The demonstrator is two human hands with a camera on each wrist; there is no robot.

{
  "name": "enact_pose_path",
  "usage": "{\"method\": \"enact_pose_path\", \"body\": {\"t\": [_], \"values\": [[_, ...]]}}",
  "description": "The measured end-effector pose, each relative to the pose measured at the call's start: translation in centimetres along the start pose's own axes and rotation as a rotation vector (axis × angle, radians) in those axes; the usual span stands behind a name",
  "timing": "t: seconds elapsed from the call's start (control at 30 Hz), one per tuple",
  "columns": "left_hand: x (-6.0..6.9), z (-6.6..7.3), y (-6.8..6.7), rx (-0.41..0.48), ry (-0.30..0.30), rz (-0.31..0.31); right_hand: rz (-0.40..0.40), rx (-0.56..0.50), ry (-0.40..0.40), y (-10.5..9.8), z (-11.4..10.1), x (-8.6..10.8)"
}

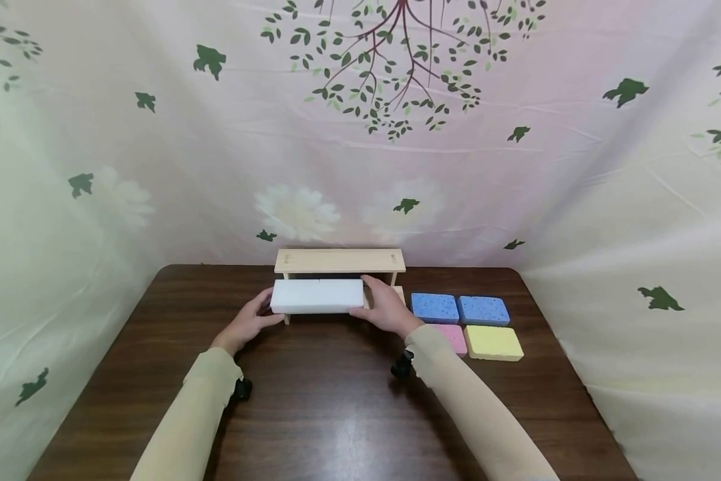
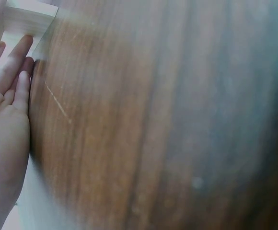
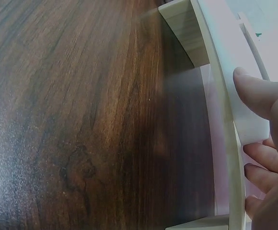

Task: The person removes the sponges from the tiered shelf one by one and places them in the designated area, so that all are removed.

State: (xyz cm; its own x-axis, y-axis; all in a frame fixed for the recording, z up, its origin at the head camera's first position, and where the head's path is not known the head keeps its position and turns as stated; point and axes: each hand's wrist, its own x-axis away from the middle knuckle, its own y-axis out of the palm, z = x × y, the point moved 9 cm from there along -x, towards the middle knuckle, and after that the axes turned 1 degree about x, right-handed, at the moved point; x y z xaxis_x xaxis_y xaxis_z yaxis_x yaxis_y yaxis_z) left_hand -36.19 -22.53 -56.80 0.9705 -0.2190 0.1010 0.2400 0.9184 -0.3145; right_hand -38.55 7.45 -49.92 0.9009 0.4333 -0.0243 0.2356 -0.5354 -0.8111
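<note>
A long white block (image 1: 317, 296) lies in front of the upper board of a light wooden rack (image 1: 339, 260), on its lower shelf (image 3: 227, 110). My left hand (image 1: 248, 324) grips the block's left end; the left wrist view shows that hand (image 2: 7, 120) with fingers extended by the pale wood, the block hardly visible there. My right hand (image 1: 387, 307) holds the right end, and in the right wrist view the thumb of the hand (image 3: 273, 139) presses the front of the white block (image 3: 237, 81) with the other fingers at its end.
Right of the rack, two blue sponges (image 1: 434, 308) lie side by side. In front of them are a pink sponge (image 1: 453, 337), partly behind my right sleeve, and a yellow sponge (image 1: 494, 343). A printed cloth (image 1: 348, 167) hangs behind the dark wooden table (image 1: 312, 401).
</note>
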Motion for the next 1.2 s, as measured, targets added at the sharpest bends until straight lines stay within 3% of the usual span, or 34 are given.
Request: {"method": "enact_pose_path", "body": {"t": [0.53, 0.87, 1.2], "values": [[-0.7, -0.9, 0.3, 0.022, -0.049, -0.008, 0.035, -0.036, -0.002, -0.4, 0.3, 0.7], [-0.1, 0.1, 0.0, 0.003, -0.014, 0.003, 0.039, -0.038, -0.014, -0.9, 0.4, 1.3], [0.0, 0.2, 0.2, 0.012, 0.007, -0.004, 0.053, -0.049, -0.024, -1.6, 0.7, 2.4]]}}
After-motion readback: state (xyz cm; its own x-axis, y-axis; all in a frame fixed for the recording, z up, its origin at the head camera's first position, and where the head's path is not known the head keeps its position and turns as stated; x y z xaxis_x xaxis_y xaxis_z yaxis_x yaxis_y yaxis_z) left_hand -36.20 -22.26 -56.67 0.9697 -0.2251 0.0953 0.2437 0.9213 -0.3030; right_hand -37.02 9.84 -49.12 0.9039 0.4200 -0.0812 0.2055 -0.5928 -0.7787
